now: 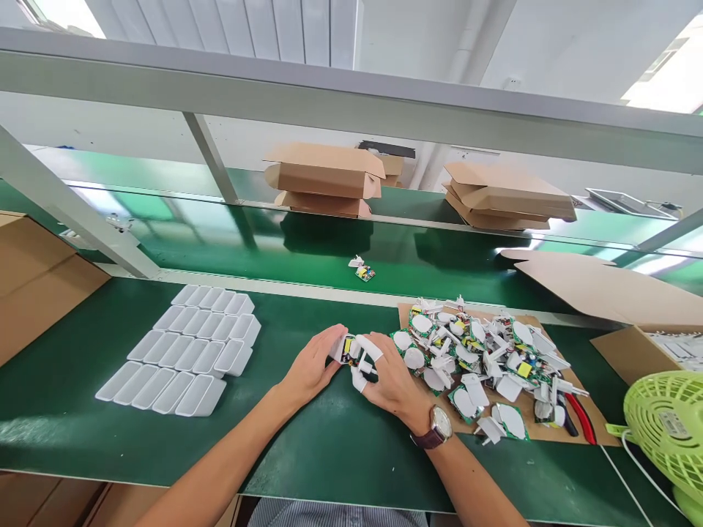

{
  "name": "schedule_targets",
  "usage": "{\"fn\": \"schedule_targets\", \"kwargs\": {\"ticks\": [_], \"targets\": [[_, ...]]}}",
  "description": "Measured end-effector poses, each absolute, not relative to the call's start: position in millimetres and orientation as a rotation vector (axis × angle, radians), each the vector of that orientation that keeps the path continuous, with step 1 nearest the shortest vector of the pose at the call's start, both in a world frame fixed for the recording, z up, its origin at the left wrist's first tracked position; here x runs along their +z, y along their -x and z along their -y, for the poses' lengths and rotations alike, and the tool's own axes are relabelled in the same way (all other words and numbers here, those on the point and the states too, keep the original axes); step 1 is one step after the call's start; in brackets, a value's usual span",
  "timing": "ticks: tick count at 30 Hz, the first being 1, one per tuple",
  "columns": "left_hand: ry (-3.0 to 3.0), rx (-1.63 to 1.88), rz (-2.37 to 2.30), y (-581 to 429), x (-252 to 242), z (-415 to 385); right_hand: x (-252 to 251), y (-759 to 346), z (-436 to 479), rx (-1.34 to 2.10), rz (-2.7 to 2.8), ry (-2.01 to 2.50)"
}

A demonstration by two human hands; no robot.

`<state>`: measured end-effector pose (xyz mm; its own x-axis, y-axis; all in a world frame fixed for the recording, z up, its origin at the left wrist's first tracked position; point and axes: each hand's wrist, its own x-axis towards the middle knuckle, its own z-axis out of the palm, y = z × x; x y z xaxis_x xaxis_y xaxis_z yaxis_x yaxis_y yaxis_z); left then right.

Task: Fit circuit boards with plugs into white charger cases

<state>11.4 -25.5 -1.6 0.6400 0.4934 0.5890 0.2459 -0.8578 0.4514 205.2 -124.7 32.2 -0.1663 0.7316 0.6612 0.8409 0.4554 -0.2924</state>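
Note:
At the middle of the bench, both my hands hold one small circuit board (348,350) with a yellow component and white plastic parts. My left hand (313,364) is closed on its left side, by a white plastic piece. My right hand (392,380), with white covers on the thumb and fingertips and a watch on the wrist, pinches it from the right. Nearest to my right hand is a heap of similar circuit boards (466,357) with white plastic parts, on a cardboard sheet. To the left, white plastic cases (184,351) lie open side up in rows.
Red-handled pliers (581,419) lie at the heap's right edge, beside a green fan (667,432) with a cable. One loose board (365,273) lies beyond the bench's white rail. Cardboard boxes (326,176) stand behind; an open carton (637,351) stands at right, another box (38,282) at left.

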Motion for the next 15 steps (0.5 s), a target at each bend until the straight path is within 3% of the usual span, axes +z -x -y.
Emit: {"fn": "schedule_targets", "kwargs": {"ticks": [8,15], "targets": [[-2.376,0.929,-0.591,-13,-4,33,43,-217,122,0.136,1.881,1.347],[-2.118,0.691,-0.517,-15,-1,40,71,-261,47,0.06,1.881,1.74]]}}
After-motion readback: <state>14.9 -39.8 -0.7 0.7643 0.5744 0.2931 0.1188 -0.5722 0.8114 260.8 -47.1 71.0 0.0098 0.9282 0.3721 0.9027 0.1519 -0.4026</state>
